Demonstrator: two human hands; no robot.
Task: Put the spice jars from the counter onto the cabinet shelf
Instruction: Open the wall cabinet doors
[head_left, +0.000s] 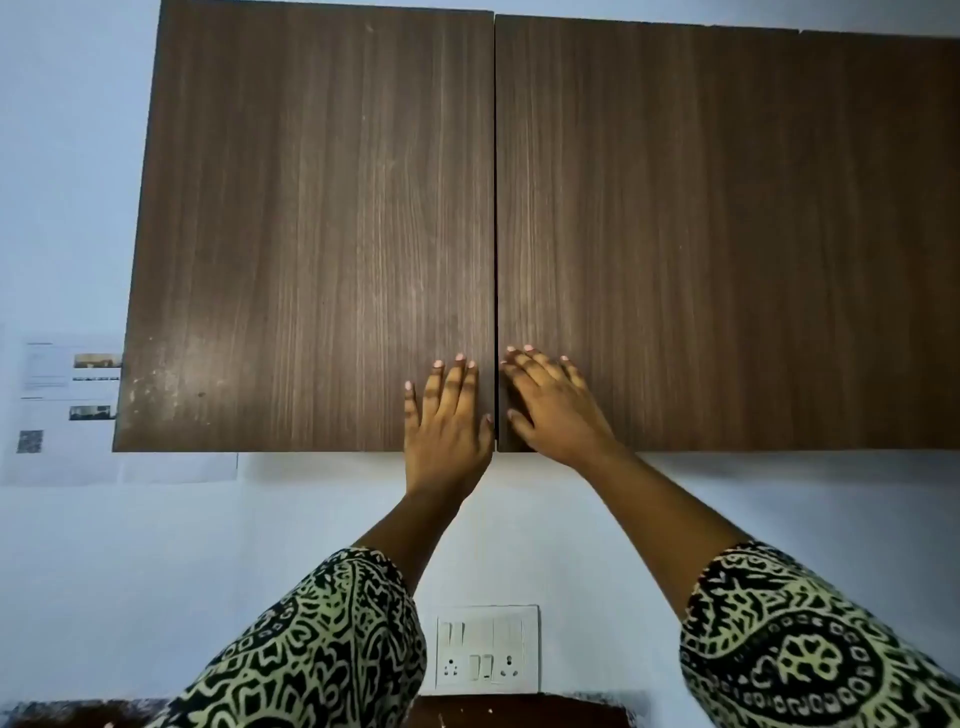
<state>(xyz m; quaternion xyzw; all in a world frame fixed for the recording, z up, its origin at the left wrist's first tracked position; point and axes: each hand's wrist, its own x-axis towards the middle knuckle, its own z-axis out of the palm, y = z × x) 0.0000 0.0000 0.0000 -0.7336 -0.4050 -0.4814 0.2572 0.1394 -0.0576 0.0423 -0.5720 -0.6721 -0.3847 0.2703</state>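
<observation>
A brown wooden wall cabinet fills the upper view, with both doors closed. My left hand lies flat on the left door, fingers spread, near its lower right corner. My right hand rests flat on the right door beside the centre gap, with the thumb at the door's edge. Neither hand holds anything. No spice jars are in view, and the shelf is hidden behind the doors.
A white wall surrounds the cabinet. Printed paper sheets hang at the left. A white switch and socket plate sits below the hands. A dark counter strip shows at the bottom edge.
</observation>
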